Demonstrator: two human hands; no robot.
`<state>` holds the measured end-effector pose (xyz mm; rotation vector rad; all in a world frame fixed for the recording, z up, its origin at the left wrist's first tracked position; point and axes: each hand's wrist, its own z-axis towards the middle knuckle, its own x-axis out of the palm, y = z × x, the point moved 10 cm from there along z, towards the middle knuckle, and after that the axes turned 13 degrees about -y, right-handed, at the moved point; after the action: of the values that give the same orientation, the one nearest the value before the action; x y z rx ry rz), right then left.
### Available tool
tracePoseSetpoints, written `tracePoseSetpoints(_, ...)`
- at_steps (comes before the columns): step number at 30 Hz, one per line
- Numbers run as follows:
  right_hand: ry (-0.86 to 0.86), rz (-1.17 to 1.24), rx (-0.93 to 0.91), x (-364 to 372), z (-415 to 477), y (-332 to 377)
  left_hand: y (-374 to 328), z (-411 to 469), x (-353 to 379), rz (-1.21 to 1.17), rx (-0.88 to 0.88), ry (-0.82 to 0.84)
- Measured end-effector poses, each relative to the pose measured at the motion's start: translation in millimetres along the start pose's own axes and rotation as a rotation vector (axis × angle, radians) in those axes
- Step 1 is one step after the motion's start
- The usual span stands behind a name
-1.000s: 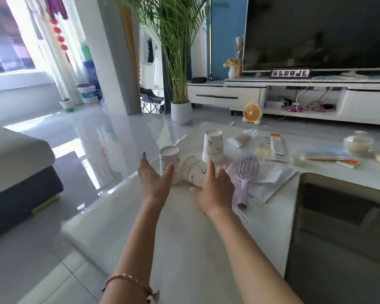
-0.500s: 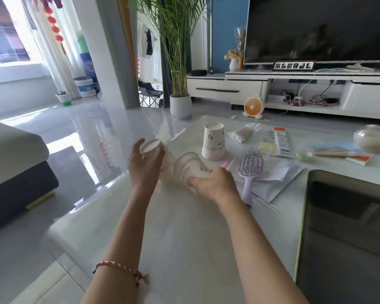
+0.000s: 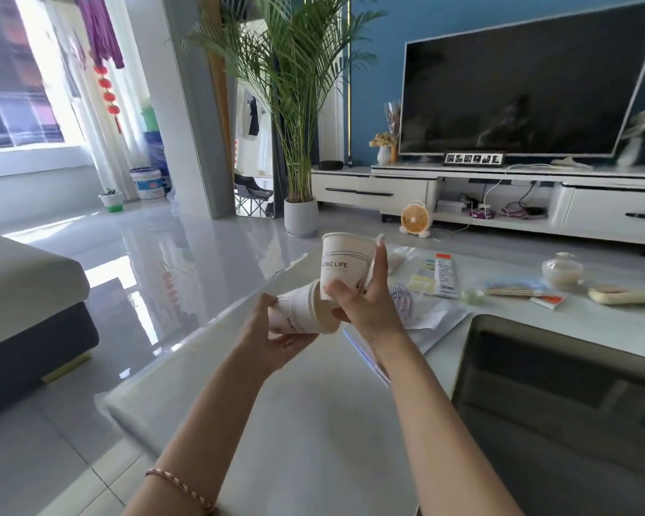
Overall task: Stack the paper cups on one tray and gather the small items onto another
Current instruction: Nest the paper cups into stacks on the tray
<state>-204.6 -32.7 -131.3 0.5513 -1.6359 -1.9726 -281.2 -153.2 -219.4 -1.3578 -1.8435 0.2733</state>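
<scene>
Left cup [image 3: 298,310] lies sideways, mouth rightward, left fingers [image 3: 268,305] gripping; right fingers [image 3: 380,264] grip seemingly upright cup [image 3: 345,266].

We see a pale, glossy table [image 3: 313,422] with a dark tray [image 3: 559,396] resting on its right side. Just beyond the tray lies a white sheet of paper [image 3: 440,324] with a lilac hairbrush [image 3: 402,301] by it, mostly hidden, and farther back a long packet [image 3: 444,277] beside a yellow pad [image 3: 418,284]. Off to the right we find a lidded glass jar [image 3: 562,271], wooden sticks [image 3: 514,291], an orange and white sachet [image 3: 548,300] and a pale yellow thing [image 3: 624,296] we cannot name
</scene>
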Motion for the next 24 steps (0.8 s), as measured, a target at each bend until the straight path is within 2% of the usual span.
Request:
tracePoseSetpoints(3,-0.082,-0.093,-0.004,-13.0,-3.2,0.6,9.1,-6.6,1.0,-0.001,-0.060,0.026)
tracePoseSetpoints(13,0.049,-0.062,0.035,-11.8,6.1,-3.7,25.0,-14.6,10.2,-0.009,-0.148,0.047)
tracePoseSetpoints(17,-0.057,-0.012,-0.126,-29.0,4.1,22.1,28.3,-12.7,10.2,0.004,-0.175,0.064)
tracePoseSetpoints(20,-0.119,-0.073,-0.217,-37.4,2.3,29.7,27.6,-8.5,7.8,-0.011,-0.185,0.043)
tracePoseSetpoints(24,-0.082,-0.241,-0.234,-28.9,5.8,18.2,28.0,-5.5,7.3,-0.062,-0.232,0.064)
